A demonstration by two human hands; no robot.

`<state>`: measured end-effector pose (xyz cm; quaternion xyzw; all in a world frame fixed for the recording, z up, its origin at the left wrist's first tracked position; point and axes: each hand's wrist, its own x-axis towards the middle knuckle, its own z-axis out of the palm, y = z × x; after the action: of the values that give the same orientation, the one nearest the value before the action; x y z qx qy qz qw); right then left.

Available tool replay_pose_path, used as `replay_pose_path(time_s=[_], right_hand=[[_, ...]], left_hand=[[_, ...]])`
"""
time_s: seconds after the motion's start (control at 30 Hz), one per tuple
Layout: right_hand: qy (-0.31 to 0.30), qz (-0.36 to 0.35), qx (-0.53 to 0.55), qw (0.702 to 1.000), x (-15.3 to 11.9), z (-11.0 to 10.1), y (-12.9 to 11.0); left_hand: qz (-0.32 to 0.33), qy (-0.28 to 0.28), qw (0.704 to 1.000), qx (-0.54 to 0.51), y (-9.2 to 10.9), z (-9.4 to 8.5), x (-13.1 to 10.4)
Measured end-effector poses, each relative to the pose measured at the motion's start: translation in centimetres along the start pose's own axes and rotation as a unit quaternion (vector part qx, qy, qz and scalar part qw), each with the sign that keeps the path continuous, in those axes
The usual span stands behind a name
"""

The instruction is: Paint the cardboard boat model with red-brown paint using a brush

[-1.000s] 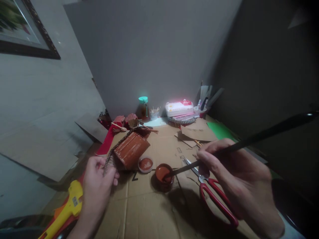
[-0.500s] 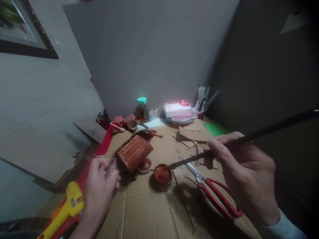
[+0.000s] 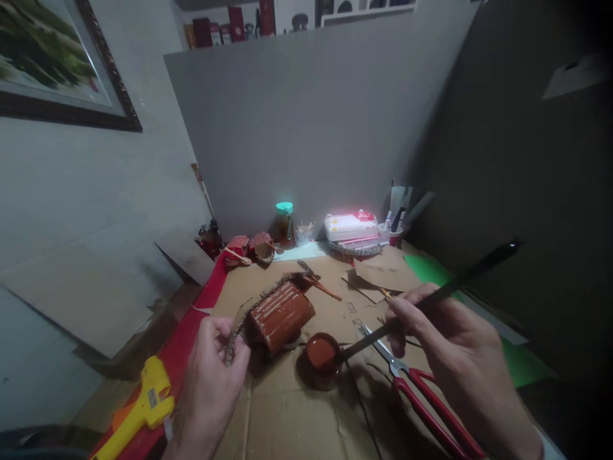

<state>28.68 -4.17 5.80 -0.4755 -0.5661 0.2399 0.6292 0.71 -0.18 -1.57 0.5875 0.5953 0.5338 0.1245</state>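
My left hand [image 3: 215,377] pinches the near left edge of a reddish-brown painted piece [image 3: 287,319], which has a ridged, box-like body and a thin, rough dark rim. It is held tilted above the cardboard. In my right hand [image 3: 454,351] is a long dark-handled paintbrush [image 3: 371,338], slanting down to the left. Its lower end meets the right side of a small round pot of orange-brown paint [image 3: 320,351]; the bristles are hard to make out. Red-handled scissors [image 3: 416,386] lie open just below my right hand.
A yellow glue gun [image 3: 148,399] lies at the lower left. Farther back stand red-brown painted cups [image 3: 262,248], a green-lidded bottle [image 3: 284,223], a tub of cotton swabs [image 3: 304,234] and a tissue pack [image 3: 352,227]. Cardboard scraps [image 3: 383,271] lie at right.
The view has tilted up, showing the shelf behind the grey panel. The brush tip has shifted from the paint surface to the pot's right side. The left hand keeps its hold on the painted piece.
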Motion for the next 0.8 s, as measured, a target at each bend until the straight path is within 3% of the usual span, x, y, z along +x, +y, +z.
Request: replay_pose_path(time_s=[0.17,0.3,0.6,0.8], right_hand=[[0.096,-0.042,-0.028,0.994,0.4,-0.7,-0.3],[0.160,-0.065,0.013,0.985,0.5,0.0,-1.5],[0.049,-0.231,0.066,0.969,1.4,5.1,-3.9],[0.031,-0.269,0.015,0.962,1.3,6.0,-3.7]], left_hand=[[0.036,0.011,0.996,0.085,-0.7,0.0,-0.5],[0.057,0.024,0.991,0.117,-0.7,0.0,-0.7],[0.088,0.018,0.989,0.116,-0.4,0.1,-0.8],[0.093,0.017,0.987,0.131,0.2,0.1,-1.0]])
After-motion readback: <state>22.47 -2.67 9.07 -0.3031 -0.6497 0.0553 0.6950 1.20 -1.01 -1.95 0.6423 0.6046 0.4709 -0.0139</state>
